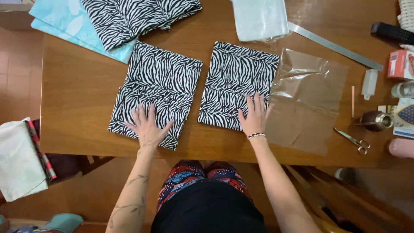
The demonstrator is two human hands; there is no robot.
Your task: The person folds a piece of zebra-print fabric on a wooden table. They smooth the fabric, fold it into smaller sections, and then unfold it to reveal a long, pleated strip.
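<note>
Zebra-striped cloth lies in two folded pieces side by side on the wooden table (pixel 77 90). The left hand (pixel 147 126) presses flat, fingers spread, on the near end of the left folded piece (pixel 157 82); the right hand (pixel 255 115) rests flat and open on the near right corner of the right folded piece (pixel 237 77). Just right of that hand lies a clear plastic sheet (pixel 308 99), with scissors (pixel 354 140) beyond it.

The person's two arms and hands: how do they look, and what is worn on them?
Both arms are bare, with no sleeves and no gloves. The left forearm carries thin dark line tattoos, like leafy stems. The left hand wears nothing that shows. At the wrist of the right hand sits a thin pale beaded bracelet.
</note>
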